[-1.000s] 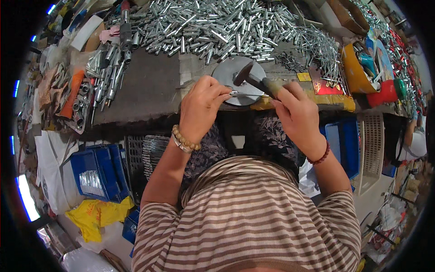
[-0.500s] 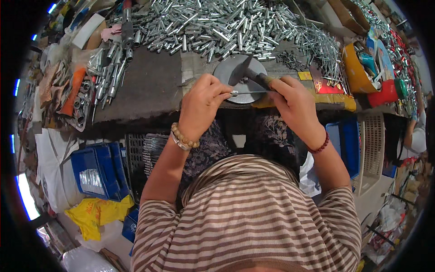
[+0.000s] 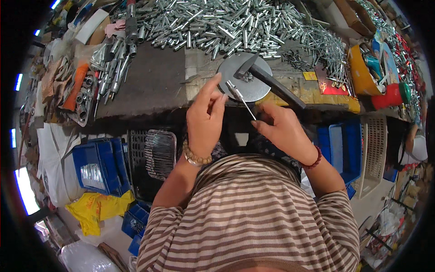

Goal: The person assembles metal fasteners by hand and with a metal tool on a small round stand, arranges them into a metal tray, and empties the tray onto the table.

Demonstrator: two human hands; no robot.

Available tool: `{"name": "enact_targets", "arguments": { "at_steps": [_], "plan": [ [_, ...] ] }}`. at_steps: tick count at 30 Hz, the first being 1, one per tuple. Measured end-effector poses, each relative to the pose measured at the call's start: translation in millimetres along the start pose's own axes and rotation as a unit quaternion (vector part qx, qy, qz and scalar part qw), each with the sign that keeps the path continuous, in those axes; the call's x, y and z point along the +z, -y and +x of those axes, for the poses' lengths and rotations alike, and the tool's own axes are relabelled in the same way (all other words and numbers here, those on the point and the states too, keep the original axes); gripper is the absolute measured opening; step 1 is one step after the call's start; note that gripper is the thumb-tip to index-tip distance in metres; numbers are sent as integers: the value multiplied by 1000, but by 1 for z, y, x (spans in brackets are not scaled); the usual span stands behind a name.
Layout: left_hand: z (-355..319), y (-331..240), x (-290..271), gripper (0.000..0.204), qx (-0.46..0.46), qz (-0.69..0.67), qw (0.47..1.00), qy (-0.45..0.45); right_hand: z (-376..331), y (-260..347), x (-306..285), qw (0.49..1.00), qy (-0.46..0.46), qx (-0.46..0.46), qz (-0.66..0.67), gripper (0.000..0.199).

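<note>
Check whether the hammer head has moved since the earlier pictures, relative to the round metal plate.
Yes. The hammer head, earlier at the round metal plate's lower edge near the hands, now lies higher, across the plate's upper part.

Red label (image 3: 330,85) on bench edge

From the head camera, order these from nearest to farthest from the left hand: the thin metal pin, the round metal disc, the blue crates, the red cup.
From the left hand:
1. Thin metal pin, at its fingertips.
2. Round metal disc, just ahead on the bench.
3. Blue crates, lower left.
4. Red cup, far right.
</note>
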State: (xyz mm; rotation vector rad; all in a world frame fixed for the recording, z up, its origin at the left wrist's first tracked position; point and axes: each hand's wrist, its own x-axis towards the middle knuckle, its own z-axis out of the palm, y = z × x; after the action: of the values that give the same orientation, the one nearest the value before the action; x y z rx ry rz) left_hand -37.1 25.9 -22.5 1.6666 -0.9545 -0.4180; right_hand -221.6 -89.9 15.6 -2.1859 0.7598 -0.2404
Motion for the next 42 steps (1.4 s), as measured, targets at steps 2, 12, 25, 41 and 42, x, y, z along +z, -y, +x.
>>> {"name": "enact_targets", "arguments": {
  "at_steps": [2, 12, 25, 41, 42],
  "plan": [
    [-8, -11, 2, 55, -65, -73, 995, 15, -2, -3, 6, 974, 51, 92, 203, 21],
    [-24, -4, 0, 65, -199, -301, 933, -14, -8, 19, 41, 962, 100, 93, 237, 21],
    [-143, 136, -148, 46, -343, -93, 884, -304, -3, -1, 64, 945, 171, 83, 268, 32],
    [-208, 284, -211, 42, -527, 98, 768, -350, -1, -24, 75, 945, 193, 97, 245, 29],
    [-203, 283, -209, 41, -534, 107, 764, -345, -2, -26, 75, 947, 188, 99, 243, 30]
  ]
}}
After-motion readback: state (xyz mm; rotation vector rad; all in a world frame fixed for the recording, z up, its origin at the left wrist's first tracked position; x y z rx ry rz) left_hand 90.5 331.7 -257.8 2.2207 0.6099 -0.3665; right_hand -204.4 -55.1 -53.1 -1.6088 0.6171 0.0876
